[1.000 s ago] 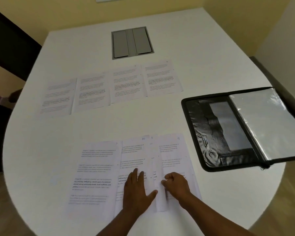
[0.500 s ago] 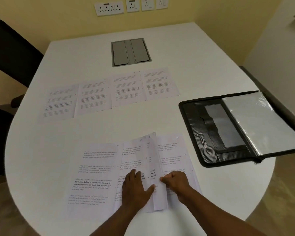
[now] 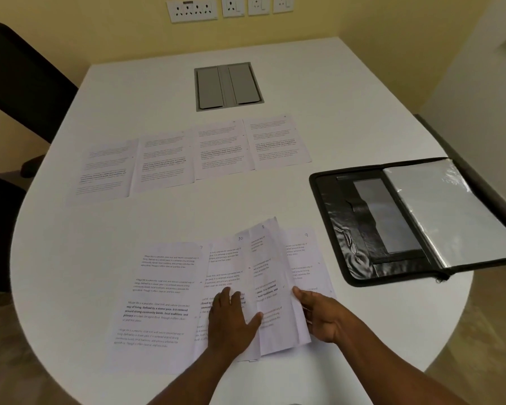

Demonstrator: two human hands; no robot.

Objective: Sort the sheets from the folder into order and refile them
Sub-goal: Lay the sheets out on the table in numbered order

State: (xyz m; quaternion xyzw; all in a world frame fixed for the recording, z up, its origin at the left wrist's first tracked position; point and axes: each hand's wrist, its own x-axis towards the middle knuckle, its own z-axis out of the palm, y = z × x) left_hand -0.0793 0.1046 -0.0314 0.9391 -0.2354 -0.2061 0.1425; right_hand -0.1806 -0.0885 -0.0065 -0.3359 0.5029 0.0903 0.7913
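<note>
Several printed sheets lie overlapping in a near row on the white table [image 3: 246, 200]. My left hand [image 3: 231, 320] presses flat on the sheet marked 10 [image 3: 224, 264]. The narrow-looking middle sheet [image 3: 268, 273] is bowed up off the table, and my right hand [image 3: 319, 315] pinches its right edge. Under it lies the sheet marked 9 [image 3: 304, 258]. Another sheet [image 3: 158, 302] lies flat at the left of this row. A far row of sheets [image 3: 193, 156] lies side by side beyond. The black folder [image 3: 348, 229] is open at the right, its clear sleeves [image 3: 438, 211] showing.
A grey hatch [image 3: 228, 86] is set into the table's far middle. A dark chair [image 3: 21, 80] stands at the far left. Wall sockets [image 3: 192, 10] sit above the table's back edge. The folder's right part overhangs the table's right edge.
The middle sheet has risen and bowed further as my right hand draws its edge up and right. My left hand stays pressed on the sheets. The camera view has tilted up.
</note>
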